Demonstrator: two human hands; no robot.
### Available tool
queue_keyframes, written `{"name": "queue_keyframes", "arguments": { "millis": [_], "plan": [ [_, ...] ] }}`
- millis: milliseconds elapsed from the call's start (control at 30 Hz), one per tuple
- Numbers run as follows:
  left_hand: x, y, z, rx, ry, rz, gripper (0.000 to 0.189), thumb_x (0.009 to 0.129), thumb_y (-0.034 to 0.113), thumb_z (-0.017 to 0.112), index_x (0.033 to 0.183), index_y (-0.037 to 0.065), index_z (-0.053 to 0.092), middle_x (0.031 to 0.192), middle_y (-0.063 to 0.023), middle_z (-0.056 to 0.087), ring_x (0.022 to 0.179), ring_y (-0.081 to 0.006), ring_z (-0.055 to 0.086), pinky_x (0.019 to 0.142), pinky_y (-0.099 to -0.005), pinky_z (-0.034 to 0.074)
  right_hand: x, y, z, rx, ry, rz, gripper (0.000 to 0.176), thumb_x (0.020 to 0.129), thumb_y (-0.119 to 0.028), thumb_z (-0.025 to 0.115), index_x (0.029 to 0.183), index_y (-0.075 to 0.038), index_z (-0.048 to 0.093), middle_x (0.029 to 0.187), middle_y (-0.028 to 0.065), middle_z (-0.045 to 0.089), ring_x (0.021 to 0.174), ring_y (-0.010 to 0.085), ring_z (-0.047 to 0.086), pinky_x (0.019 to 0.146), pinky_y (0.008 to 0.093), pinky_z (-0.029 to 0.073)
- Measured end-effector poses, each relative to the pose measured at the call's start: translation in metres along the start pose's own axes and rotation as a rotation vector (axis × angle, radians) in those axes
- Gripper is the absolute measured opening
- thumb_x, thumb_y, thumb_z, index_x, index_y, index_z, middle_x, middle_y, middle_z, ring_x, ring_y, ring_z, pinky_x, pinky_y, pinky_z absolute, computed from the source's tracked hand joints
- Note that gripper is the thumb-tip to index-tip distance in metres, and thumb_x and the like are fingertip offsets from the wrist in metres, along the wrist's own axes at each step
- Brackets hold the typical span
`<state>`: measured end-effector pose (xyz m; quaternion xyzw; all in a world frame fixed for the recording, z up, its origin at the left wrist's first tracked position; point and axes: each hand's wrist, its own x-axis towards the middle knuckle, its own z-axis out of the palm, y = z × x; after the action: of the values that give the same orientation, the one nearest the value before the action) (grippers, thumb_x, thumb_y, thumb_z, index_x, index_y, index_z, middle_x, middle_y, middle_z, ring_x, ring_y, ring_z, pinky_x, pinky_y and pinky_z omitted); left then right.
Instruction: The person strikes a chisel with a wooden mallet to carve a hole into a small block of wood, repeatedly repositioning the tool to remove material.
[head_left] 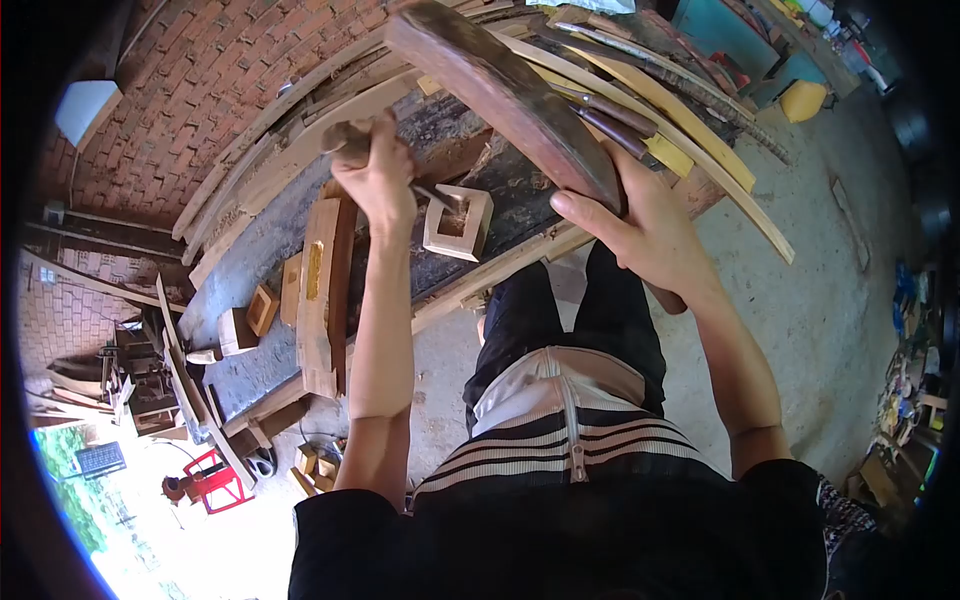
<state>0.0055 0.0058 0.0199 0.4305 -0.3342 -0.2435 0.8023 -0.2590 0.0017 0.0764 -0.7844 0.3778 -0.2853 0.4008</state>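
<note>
My left hand (378,172) is closed around the wooden handle of a chisel (432,194). The chisel's blade slants down to the right, with its tip at the opening of a small pale wooden block (478,228). That block has a squarish hole in its top and sits near the bench's front edge. In my right hand (650,232) is a long, dark wooden mallet (500,95), gripped near its lower end. The mallet is raised, its thick end pointing up and left above the bench, apart from the chisel.
The dark workbench (262,345) carries a thick grooved timber (322,290), a small hollow block (262,310) and wood shavings. More chisels (615,118) lie at the right among long curved strips (735,212). A brick wall (225,95) stands behind. A red stool (217,482) is lower left.
</note>
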Motion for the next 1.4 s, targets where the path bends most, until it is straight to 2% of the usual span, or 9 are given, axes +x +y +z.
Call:
{"name": "queue_keyframes", "arguments": {
  "millis": [633, 700, 733, 800, 900, 1000, 1033, 1233, 1400],
  "plan": [
    [-0.013, -0.001, 0.007, 0.087, -0.189, -0.082, 0.026, 0.094, 0.007, 0.064, 0.075, 0.008, 0.047, 0.053, 0.0006, 0.042, 0.042, -0.0061, 0.034, 0.038, -0.0246, 0.026, -0.01, 0.01, 0.003, 0.024, -0.002, 0.116, 0.063, 0.087, -0.046, 0.071, 0.121, 0.005, 0.056, 0.087, 0.0241, 0.069, 0.083, 0.0367, 0.07, 0.077, 0.041, 0.052],
    [-0.016, -0.003, 0.01, 0.06, -0.175, -0.081, 0.024, 0.092, 0.007, 0.069, 0.076, 0.008, 0.051, 0.056, 0.0012, 0.048, 0.045, -0.0052, 0.039, 0.041, -0.0226, 0.028, -0.006, 0.008, 0.004, 0.07, -0.008, 0.031, 0.063, 0.09, -0.038, 0.071, 0.133, 0.003, 0.051, 0.078, 0.0081, 0.062, 0.055, 0.0124, 0.056, 0.052, 0.0275, 0.047],
    [-0.016, -0.004, 0.011, 0.035, -0.162, -0.076, 0.022, 0.089, 0.008, 0.073, 0.076, 0.007, 0.056, 0.06, 0.0018, 0.053, 0.049, -0.0043, 0.044, 0.043, -0.0206, 0.03, 0.0, 0.005, 0.007, 0.072, -0.009, 0.031, 0.063, 0.09, -0.038, 0.071, 0.133, 0.003, 0.051, 0.078, 0.0081, 0.062, 0.055, 0.0124, 0.056, 0.052, 0.0275, 0.047],
    [-0.018, -0.006, 0.014, 0.073, -0.191, -0.086, 0.021, 0.089, 0.009, 0.074, 0.076, 0.008, 0.057, 0.061, 0.0022, 0.055, 0.05, -0.0043, 0.046, 0.045, -0.0206, 0.033, 0.013, -0.008, 0.012, 0.156, 0.267, -0.374, 0.057, 0.086, -0.042, 0.074, 0.116, 0.004, 0.059, 0.084, 0.0207, 0.069, 0.078, 0.0324, 0.07, 0.072, 0.0387, 0.053],
    [-0.025, 0.004, 0.032, 0.205, -0.255, 0.107, 0.019, 0.087, 0.006, 0.072, 0.073, 0.007, 0.06, 0.065, 0.0057, 0.058, 0.058, -0.0019, 0.048, 0.052, -0.0209, 0.038, 0.015, -0.044, -0.005, 0.247, 0.153, -0.373, 0.061, 0.089, -0.034, 0.073, 0.132, 0.004, 0.052, 0.095, 0.0153, 0.065, 0.085, 0.0214, 0.064, 0.081, 0.0355, 0.05],
    [-0.032, -0.001, 0.03, 0.192, -0.278, 0.119, 0.009, 0.084, 0.002, 0.072, 0.078, 0.002, 0.065, 0.073, 0.0047, 0.063, 0.066, -0.0032, 0.054, 0.059, -0.0221, 0.044, 0.02, -0.046, -0.007, -0.176, 0.077, -0.369, 0.059, 0.087, -0.034, 0.075, 0.126, 0.004, 0.054, 0.094, 0.0177, 0.064, 0.082, 0.0241, 0.064, 0.077, 0.0353, 0.05],
    [-0.033, -0.002, 0.03, 0.186, -0.281, 0.123, 0.009, 0.084, 0.002, 0.072, 0.078, 0.002, 0.065, 0.073, 0.0047, 0.063, 0.066, -0.0032, 0.054, 0.059, -0.0221, 0.044, 0.024, -0.036, -0.002, -0.344, 0.048, -0.359, 0.048, 0.085, -0.037, 0.073, 0.106, 0.003, 0.058, 0.077, 0.0195, 0.066, 0.07, 0.0375, 0.067, 0.064, 0.0412, 0.053],
    [-0.03, -0.006, 0.022, 0.18, -0.27, 0.034, 0.005, 0.083, 0.002, 0.071, 0.086, 0.001, 0.067, 0.075, 0.0036, 0.064, 0.071, -0.0056, 0.056, 0.068, -0.0239, 0.049, 0.019, -0.044, -0.011, -0.103, 0.053, -0.333, 0.049, 0.085, -0.033, 0.075, 0.114, 0.002, 0.056, 0.086, 0.0185, 0.062, 0.074, 0.0289, 0.063, 0.07, 0.0366, 0.05],
    [-0.03, -0.011, 0.024, 0.238, -0.266, 0.275, 0.005, 0.083, 0.001, 0.068, 0.086, 0.0, 0.064, 0.074, 0.0006, 0.064, 0.069, -0.0064, 0.057, 0.067, -0.0221, 0.049, 0.014, -0.033, 0.003, -0.247, -0.012, -0.262, 0.051, 0.084, -0.033, 0.076, 0.112, 0.005, 0.056, 0.09, 0.0214, 0.062, 0.08, 0.0317, 0.064, 0.073, 0.0384, 0.05]
  ]
}}
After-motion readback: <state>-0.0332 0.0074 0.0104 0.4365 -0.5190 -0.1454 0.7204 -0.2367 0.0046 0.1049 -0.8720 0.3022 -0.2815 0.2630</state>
